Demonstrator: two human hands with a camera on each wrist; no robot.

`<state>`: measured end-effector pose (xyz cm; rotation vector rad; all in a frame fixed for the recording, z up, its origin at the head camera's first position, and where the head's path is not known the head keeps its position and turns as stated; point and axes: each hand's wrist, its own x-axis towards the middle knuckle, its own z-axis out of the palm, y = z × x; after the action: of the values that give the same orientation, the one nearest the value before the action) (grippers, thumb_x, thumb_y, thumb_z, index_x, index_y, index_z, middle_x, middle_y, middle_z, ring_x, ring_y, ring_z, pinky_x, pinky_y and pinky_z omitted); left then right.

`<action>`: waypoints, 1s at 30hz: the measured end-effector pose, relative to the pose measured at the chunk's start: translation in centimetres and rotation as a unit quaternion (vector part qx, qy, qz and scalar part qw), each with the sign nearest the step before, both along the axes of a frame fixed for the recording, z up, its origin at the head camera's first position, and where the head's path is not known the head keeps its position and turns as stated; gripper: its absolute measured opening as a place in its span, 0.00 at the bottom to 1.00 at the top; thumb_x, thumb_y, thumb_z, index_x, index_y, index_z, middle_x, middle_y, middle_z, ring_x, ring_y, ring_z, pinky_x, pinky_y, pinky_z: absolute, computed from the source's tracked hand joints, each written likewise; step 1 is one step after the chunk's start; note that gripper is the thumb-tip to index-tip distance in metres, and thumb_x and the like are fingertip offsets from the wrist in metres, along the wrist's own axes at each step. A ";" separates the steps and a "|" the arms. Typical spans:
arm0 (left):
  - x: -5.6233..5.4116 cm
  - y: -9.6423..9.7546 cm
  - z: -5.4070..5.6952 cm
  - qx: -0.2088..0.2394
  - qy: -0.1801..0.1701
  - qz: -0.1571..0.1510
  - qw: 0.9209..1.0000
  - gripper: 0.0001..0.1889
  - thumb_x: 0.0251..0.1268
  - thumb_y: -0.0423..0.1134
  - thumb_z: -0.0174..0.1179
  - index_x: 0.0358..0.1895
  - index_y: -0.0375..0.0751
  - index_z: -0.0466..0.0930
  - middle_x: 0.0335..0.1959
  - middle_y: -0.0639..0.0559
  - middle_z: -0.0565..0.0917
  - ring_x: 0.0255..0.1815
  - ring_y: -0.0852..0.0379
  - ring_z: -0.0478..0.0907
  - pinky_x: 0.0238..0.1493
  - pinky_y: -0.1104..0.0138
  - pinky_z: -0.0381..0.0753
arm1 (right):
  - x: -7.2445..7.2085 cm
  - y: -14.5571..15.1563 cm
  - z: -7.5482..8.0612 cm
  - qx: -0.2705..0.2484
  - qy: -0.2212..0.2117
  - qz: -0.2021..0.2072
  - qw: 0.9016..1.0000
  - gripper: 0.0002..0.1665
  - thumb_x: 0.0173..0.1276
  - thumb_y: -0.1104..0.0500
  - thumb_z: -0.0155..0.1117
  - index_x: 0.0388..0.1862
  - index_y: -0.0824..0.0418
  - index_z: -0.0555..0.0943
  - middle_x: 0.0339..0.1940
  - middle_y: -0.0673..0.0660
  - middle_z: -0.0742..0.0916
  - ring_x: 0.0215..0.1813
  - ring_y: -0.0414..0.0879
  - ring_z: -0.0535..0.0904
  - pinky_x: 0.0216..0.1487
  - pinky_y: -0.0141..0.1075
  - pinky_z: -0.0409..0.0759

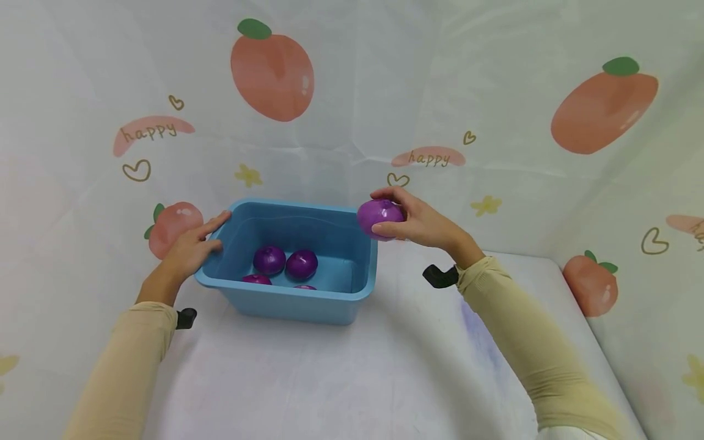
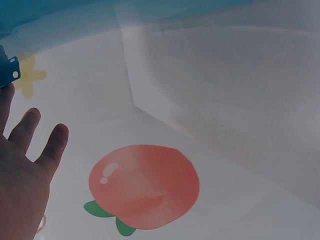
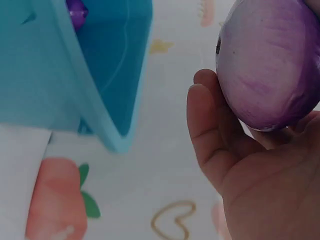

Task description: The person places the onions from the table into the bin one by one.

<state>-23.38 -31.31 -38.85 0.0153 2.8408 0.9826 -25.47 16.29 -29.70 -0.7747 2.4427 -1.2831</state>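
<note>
My right hand (image 1: 420,223) holds a glossy purple onion (image 1: 379,219) between thumb and fingers, raised just off the right end of a blue plastic bin (image 1: 291,305). In the right wrist view the onion (image 3: 267,65) shows pale streaks, and the fingers of the hand (image 3: 270,185) curl around its underside. Inside the bin lie several more purple onions (image 1: 301,264), some partly hidden by the front wall. At the bin's left end my left hand (image 1: 187,253) rests against the rim with its fingers stretched out; the left wrist view shows this hand (image 2: 22,175) with straight, spread fingers.
A white table surface (image 1: 308,379) lies under the bin. Close behind and at the sides hangs a pale cloth (image 1: 352,79) printed with fruit, hearts and "happy". A black strap piece (image 1: 440,277) sticks out at the right wrist, another (image 1: 186,318) at the left.
</note>
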 end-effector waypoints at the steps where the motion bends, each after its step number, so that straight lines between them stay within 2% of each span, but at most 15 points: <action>1: 0.0 0.0 0.0 -0.001 0.000 0.000 1.000 0.37 0.73 0.44 0.47 0.81 0.72 0.45 0.82 0.36 0.54 0.74 0.17 0.59 0.64 0.30 0.73 | -0.2 -0.6 0.0 -0.001 -0.002 0.006 1.000 0.40 0.65 0.47 0.70 0.74 0.49 0.65 0.67 0.54 0.77 0.67 0.53 0.76 0.58 0.49 0.86; 11: 0.0 -0.1 0.1 -0.007 -0.003 -0.004 1.000 0.36 0.74 0.45 0.46 0.81 0.72 0.45 0.82 0.35 0.54 0.73 0.17 0.60 0.64 0.31 0.73 | -2.3 -5.9 -1.3 0.013 0.017 0.052 0.998 0.42 0.62 0.43 0.72 0.72 0.48 0.67 0.66 0.52 0.79 0.66 0.48 0.76 0.58 0.45 0.86; 20: 0.0 0.0 0.0 -0.005 -0.001 0.001 1.000 0.36 0.74 0.45 0.46 0.81 0.72 0.46 0.82 0.35 0.56 0.72 0.18 0.62 0.62 0.32 0.76 | -4.3 -9.0 -2.8 0.003 -0.004 0.054 0.999 0.46 0.59 0.45 0.74 0.75 0.51 0.68 0.68 0.53 0.79 0.67 0.50 0.76 0.60 0.44 0.86; 30: 0.1 -0.1 -0.1 -0.002 -0.003 -0.001 1.000 0.35 0.76 0.46 0.45 0.81 0.74 0.44 0.81 0.33 0.55 0.73 0.17 0.60 0.62 0.32 0.75 | -5.0 -11.7 -4.5 -0.017 -0.015 0.053 0.998 0.47 0.56 0.48 0.77 0.75 0.51 0.70 0.70 0.54 0.76 0.67 0.49 0.75 0.61 0.42 0.85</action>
<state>-23.24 -31.37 -38.96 0.0143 2.8376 0.9747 -30.43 4.55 -34.25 -0.8755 2.3293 -1.2897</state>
